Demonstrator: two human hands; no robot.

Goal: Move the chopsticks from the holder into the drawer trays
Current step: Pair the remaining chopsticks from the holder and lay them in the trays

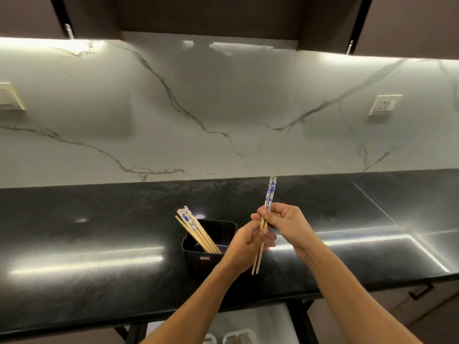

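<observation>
A black holder [211, 247] stands on the dark counter, with several wooden chopsticks [196, 230] leaning to its left, their blue-and-white tops up. Just right of the holder, both my hands hold a pair of chopsticks [270, 194] nearly upright above the counter. My right hand [285, 223] pinches the pair just below the patterned tops. My left hand [248, 244] grips the bare wood lower down, and the tips stick out beneath it. An open drawer [248, 324] shows at the bottom edge under the counter, with pale shapes inside that are mostly hidden by my arms.
The black counter [99, 244] runs left to right, with a steel sink area [422, 219] at the right. Behind it rises a marble backsplash with a wall socket [385, 105] at the right. Dark cabinets hang overhead.
</observation>
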